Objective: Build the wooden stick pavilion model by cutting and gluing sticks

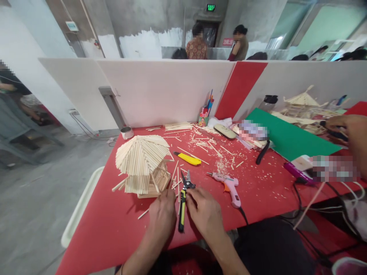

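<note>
A small house model built of thin wooden sticks, with a cone-like roof, stands at the table's left. My left hand is closed at the model's lower front edge; what its fingertips hold is hidden. Just right of it lie black-and-yellow snips, jaws apart and pointing away from me. My right hand has its thumb and bent fingers at the snips' right side, covering the second handle. Loose sticks lie between model and snips. A yellow utility knife rests beyond, and a pink glue gun to the right.
Stick scraps and chips litter the red table. At the back are a metal tin, a pen holder and an eyeglass case. Another person's hand works by a green board. A white partition stands behind.
</note>
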`<state>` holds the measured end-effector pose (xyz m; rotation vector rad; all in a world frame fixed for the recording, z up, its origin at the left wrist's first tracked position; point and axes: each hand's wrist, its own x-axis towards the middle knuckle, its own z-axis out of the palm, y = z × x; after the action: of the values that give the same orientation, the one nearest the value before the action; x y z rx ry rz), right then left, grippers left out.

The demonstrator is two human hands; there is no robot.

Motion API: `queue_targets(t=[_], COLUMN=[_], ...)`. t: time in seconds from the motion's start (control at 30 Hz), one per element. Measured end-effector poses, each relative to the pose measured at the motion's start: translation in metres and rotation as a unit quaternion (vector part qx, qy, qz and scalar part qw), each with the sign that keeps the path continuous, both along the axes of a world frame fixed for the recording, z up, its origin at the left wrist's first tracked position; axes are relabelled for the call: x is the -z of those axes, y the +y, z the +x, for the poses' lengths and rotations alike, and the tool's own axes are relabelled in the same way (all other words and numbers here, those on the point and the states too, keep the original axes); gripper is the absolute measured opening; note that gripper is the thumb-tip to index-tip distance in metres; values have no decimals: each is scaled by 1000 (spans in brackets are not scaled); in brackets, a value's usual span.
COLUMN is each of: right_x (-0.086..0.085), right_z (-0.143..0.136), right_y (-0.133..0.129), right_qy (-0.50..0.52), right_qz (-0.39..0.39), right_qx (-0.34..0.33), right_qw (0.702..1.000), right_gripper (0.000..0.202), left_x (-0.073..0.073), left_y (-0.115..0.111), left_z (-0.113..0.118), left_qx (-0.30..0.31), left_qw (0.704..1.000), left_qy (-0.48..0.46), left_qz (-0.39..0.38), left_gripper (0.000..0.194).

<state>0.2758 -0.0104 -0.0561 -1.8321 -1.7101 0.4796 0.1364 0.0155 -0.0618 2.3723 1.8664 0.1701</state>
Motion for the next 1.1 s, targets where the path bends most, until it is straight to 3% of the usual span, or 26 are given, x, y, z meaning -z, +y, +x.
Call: queue_targets(t=[0.1,0.27,0.43,0.5,0.57,0.67,0.8,0.93,1.1], right_x=[0,-2,-3,-4,-7,-10,-7,-1,-4], right_z=[-2,-8,-11,-11,-10,-7,-7,-21,-30], right_y=[0,5,4,2,-1,-5,-9,-14,-13], right_qy=[75,211,260,276,281,235,-2,-150,-172], right_qz=[7,21,32,26,18,15,13,-64,-133], right_qx=[-35,-105,-97,-101,-118,-129,0,56,78], right_qw=[997,972,960,956,952,963,1000,985,973], right_gripper=[25,21,26,27,32,45,49,79,82], left_x=[0,-11,-19,-20,-20,-22,-24,-21,-18], left_y=[-6,-11,-17,-20,-23,-27,-31,-31,-26], left_z=[-7,-11,-10,-12,-14,-18,-18,-14,-9], left_qx=[-16,-60,-134,-138,-144,-152,-163,-193,-192], left_qw=[980,878,758,738,737,729,677,624,584], left_qy=[-199,-468,-590,-614,-622,-637,-692,-734,-764], left_qz=[-4,-81,-243,-245,-222,-198,-191,-187,-195], left_gripper=[19,11,25,27,26,28,31,33,33])
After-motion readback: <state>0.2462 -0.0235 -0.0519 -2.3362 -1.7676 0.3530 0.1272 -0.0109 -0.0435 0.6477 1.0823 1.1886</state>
